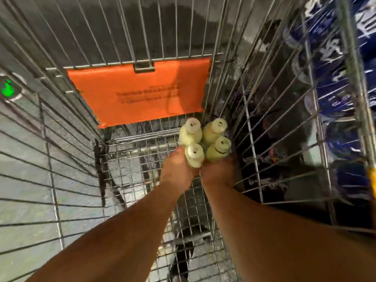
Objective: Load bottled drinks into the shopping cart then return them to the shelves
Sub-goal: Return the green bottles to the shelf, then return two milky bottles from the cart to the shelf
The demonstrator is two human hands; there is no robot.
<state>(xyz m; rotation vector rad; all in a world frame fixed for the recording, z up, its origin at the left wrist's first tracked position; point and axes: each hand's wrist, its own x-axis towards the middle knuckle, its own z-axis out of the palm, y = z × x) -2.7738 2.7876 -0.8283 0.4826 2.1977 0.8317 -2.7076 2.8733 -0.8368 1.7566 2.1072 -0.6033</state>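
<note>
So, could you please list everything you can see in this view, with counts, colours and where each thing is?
Bottles: four, pale yellow-green with light caps, clustered upright at the far right corner of the cart floor.
Shopping cart: one, grey metal wire, surrounding the whole view.
Flap: one, orange plastic with dark printed text, on the cart's far end wall.
Packaged goods: several, dark blue with white markings, outside the cart on the right; count unclear.
Green light: one, at the left edge, beyond the wire.
Left hand: one, bare, at the near-left bottle.
Right hand: one, bare, at the near-right bottle.
</note>
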